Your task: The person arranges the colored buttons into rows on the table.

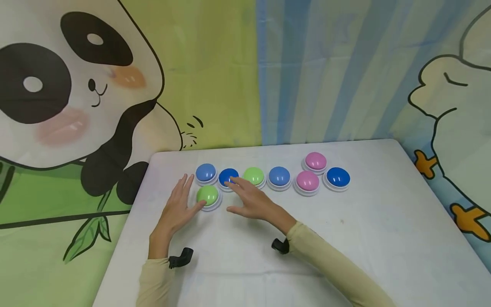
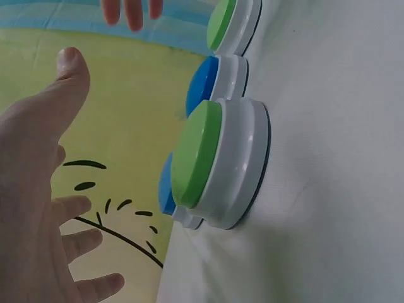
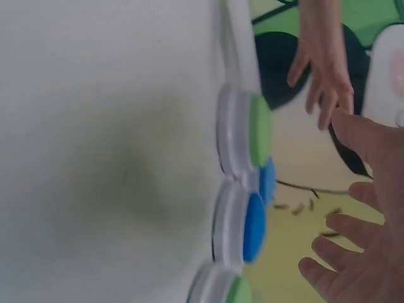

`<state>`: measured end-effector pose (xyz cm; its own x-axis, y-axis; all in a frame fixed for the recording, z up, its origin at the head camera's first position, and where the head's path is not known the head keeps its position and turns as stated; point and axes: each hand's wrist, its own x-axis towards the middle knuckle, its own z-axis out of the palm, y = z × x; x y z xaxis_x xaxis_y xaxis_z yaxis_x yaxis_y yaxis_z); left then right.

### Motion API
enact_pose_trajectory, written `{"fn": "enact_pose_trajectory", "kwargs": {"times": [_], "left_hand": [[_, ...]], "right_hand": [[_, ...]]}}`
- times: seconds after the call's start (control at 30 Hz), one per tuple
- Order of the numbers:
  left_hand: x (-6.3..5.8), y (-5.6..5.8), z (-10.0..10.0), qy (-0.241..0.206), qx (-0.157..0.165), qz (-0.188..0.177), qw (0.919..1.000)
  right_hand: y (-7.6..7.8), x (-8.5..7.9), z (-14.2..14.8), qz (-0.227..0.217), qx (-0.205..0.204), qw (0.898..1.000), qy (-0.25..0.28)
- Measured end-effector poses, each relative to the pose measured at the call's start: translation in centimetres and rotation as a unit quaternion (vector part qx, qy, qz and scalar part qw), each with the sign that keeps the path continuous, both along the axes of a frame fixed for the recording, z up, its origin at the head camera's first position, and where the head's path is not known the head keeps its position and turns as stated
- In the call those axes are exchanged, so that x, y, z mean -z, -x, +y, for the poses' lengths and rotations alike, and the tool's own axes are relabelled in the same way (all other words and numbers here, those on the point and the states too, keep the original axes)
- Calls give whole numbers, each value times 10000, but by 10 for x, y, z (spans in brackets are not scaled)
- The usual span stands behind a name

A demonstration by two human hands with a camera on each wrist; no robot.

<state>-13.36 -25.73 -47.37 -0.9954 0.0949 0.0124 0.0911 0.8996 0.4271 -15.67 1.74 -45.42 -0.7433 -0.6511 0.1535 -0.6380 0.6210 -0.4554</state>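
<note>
Round push buttons with white bases stand on a white table. My left hand, fingers spread, hovers just left of the front green button; its thumb overlaps that button's edge in the head view, while the left wrist view shows a gap. Behind that button sits a light blue button. My right hand is held above the table with its fingers extended, partly covering a dark blue button and a second green button. Neither hand holds anything.
Farther right are another light blue button, two pink buttons, the front one and the rear one, and another dark blue button. A cartoon-printed cloth backdrop rises behind the table.
</note>
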Motion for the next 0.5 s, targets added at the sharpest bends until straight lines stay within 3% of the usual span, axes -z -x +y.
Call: {"fn": "enact_pose_trajectory", "kwargs": {"times": [0.2,0.5], "left_hand": [[17,11,-1,-541,179,-441,9974],[34,13,-8,-859,312,-853,9922]], "right_hand": [[18,24,-50,-190,-293,9986,-393],[28,36,-76,-446,-159,9976,-504]]}}
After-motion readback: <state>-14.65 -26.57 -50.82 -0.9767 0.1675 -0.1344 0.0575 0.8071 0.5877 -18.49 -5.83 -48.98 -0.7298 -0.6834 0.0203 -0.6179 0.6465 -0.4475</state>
